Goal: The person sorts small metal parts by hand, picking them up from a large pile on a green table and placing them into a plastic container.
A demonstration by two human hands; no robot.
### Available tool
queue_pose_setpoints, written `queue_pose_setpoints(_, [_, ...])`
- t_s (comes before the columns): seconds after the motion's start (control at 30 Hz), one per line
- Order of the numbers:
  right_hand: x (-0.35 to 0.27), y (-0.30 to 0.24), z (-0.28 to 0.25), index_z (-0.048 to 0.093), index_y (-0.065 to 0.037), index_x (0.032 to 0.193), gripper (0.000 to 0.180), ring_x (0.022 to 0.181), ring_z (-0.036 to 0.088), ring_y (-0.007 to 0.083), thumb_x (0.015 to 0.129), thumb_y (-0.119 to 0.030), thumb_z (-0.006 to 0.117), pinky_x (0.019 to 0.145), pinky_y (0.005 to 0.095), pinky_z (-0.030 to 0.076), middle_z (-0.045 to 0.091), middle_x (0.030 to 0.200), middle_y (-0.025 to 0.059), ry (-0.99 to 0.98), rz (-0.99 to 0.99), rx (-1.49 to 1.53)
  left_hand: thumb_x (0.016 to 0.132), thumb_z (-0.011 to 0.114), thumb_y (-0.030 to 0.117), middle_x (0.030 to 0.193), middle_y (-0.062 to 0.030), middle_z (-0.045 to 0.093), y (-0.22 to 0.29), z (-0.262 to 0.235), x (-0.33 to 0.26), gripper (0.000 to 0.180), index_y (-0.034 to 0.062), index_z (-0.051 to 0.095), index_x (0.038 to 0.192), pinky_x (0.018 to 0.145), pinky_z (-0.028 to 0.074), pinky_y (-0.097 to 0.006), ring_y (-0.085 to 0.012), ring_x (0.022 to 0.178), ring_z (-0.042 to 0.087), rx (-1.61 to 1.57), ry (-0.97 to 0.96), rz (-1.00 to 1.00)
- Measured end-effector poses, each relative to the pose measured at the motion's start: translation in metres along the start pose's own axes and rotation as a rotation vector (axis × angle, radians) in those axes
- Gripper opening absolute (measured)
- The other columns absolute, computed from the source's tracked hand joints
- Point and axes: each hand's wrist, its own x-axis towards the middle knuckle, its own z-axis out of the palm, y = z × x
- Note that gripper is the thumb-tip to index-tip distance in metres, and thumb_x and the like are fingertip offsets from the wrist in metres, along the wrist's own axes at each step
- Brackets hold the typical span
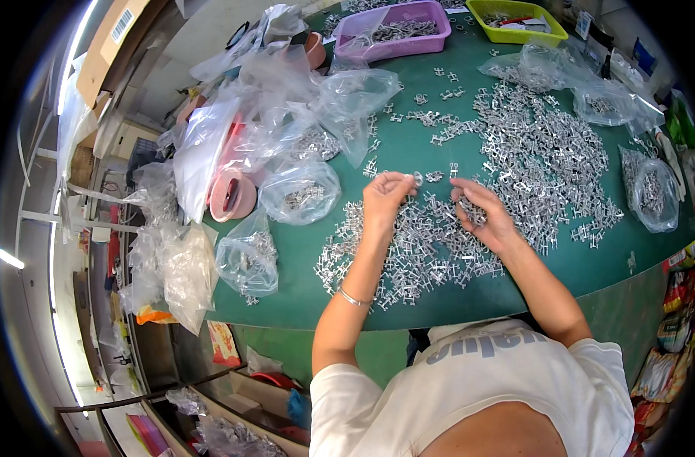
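L. hand (385, 199): over far edge of near heap; thumb & fingertips pinched tog. on one sm. silvery metal pc. (418, 179).

R. hand (490, 219): just right of L., fingers loosely curled w/ a gap betw. thumb & index; metal shows in the gap, but can't tell if held in palm or lying behind.

Loose pc. (435, 177): 1, on bench betw. the hands. Another pc. (453, 169) just beyond R. fingertips.

Bracelet (353, 298): metal, L. wrist. Shirt (469, 381): white w/ grey lettering, on the person.

Near heap (423, 266): many sim. sm. metal pcs., under & around both hands. Far heap (549, 152): larger, same kind, to right, running into near heap.

Bench (298, 251): green top, carries all above metal.

Left side: clear bag (301, 194) w/ metal pcs.; second clear bag (248, 259), nearer, ditto; pink round container (246, 196) just beside first bag.

Far side: purple tray (404, 48) w/ metal pcs.; yellow-green tray (524, 36) to its right, mixed contents.

Right side: clear bag w/ pcs. (656, 198), near bench edge.

Beyond bench: open boxes (233, 411), near left, w/ plastic bags; coloured packets (659, 373), near right.
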Motion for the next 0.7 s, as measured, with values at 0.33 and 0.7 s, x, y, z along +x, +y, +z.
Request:
queue_pose_setpoints(0.33, [0.004,0.008,-0.010,0.054,-0.005,0.092,0.018,0.070,0.057,0.0158,0.087,-0.021,0.053,0.049,0.0245,0.045,0.056,0.086,0.0087,0.022,-0.119,0.071,0.081,0.060,0.006,0.083,-0.0076,0.060,0.004,0.043,-0.022,0.021,-0.0023,0.057,0.100,0.063,0.045,-0.025,-0.0129,0.069,0.055,0.481,-0.022,0.268])
queue_pose_setpoints(0.7, [0.011,-0.002,-0.023,0.051,-0.006,0.103,0.019,0.060,0.042,0.0113,0.087,-0.016,0.053,0.045,0.0207,0.030,0.054,0.092,0.0052,0.010,-0.028,0.448,0.079,0.065,0.014,0.095,-0.0128,0.062,-0.036,0.024,0.034,0.031,-0.0043,0.056,0.103,0.068,0.049,-0.027,-0.0200,0.078,0.063,0.589,-0.092,0.128])
